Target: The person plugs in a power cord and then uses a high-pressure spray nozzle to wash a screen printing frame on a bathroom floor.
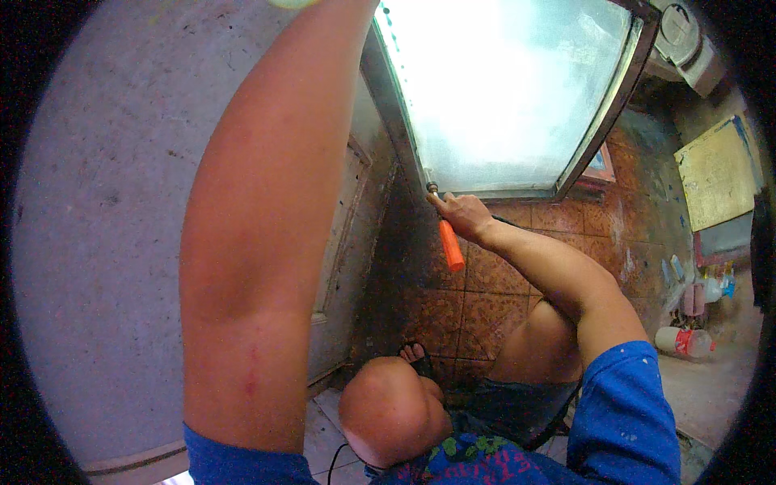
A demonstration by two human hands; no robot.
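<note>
An orange-handled hand tool [450,245] with a metal end is in my right hand [467,217], fingers closed round its upper part; its exact kind is unclear. The tool's metal end meets the lower left corner of a bright, whitish translucent panel [501,105] set in a dark frame [598,133]. A thin dark cord or rod shows just behind that hand. My left arm [267,178] stretches up along the left side of the frame and leaves the picture at the top, so my left hand is out of sight.
Below the panel lies a brown tiled floor [493,315], where I crouch with bent knees. A grey wall [105,202] stands at left. On the right are a yellowish board [715,174], a clear plastic bottle [683,341] with a red label, and a pale lidded appliance [679,36].
</note>
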